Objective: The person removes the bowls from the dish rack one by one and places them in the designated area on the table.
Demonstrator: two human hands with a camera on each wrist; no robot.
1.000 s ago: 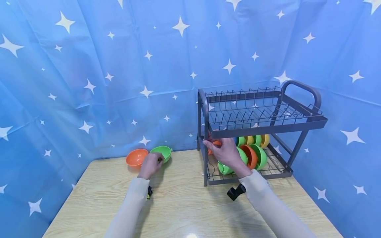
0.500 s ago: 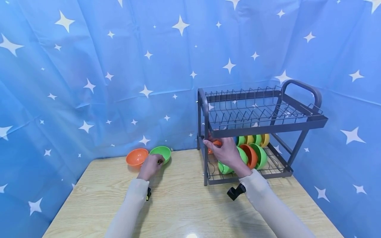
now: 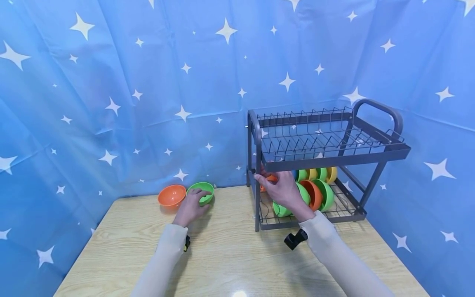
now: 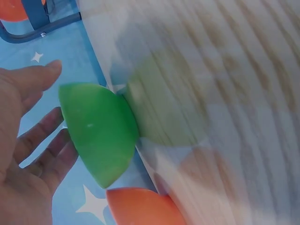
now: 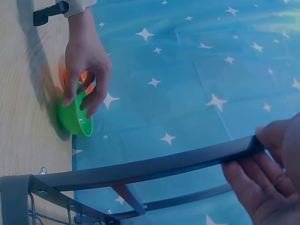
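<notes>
A green bowl [image 3: 203, 186] rests on the table near the blue curtain, and my left hand [image 3: 190, 207] is over its near side. In the left wrist view the thumb and fingers are spread around the bowl's rim without closing on it. An orange bowl [image 3: 171, 195] stands just left of the green one. On the right, my right hand [image 3: 283, 190] holds the left front post of the dark dish rack [image 3: 257, 208]. The right wrist view shows the thumb on one side of that bar and several fingers on the other.
Several bowls stand on edge on the rack's lower tier, among them a green bowl [image 3: 326, 196] and an orange bowl [image 3: 315, 197]. The wire upper tier [image 3: 335, 158] overhangs them. A starred blue curtain [image 3: 208, 82] borders the wooden table [image 3: 222, 251].
My left hand's fingers, curled at the green bowl's near rim before, have straightened and spread over it. The right hand stays on the rack post. Both bowls remain in place.
</notes>
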